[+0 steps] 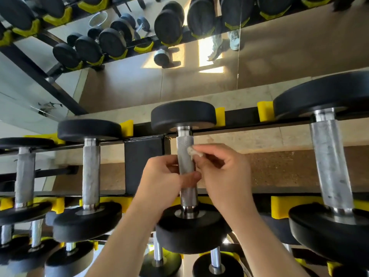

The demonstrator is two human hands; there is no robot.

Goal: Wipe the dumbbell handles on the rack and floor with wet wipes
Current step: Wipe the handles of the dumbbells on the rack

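The rack (143, 156) carries the centre dumbbell (182, 114) across two rails in yellow cradles (219, 115), so the biggest risk, as I judge it, is a hard push or twist making the weight roll or shift in those seats. The neighbouring dumbbells to the left (90, 168) and right (329, 166) of its handle (185, 154) stand well apart and look unlikely to be knocked. A smaller risk lies on the handle itself. The left hand (161, 180) covers the middle stretch, which would stay unwiped unless that hand moves. The knurling could also snag the cloth and tear it. The smallest risk is the wet wipe (192, 151) itself, a small crumpled wad showing only past the fingertips. It could slip out during a stroke and fall through the open gap under the handle to the lower tier. As for the grips, the left hand is wrapped round the handle from its left side, with the thumb lying across the front at about mid-length. The right hand (225, 170) comes in from the handle's right and pinches the wipe between thumb and fingertips. The wipe sits at the very tip of that pinch and touches the upper right face of the handle, above the left thumb and just below the far collar.
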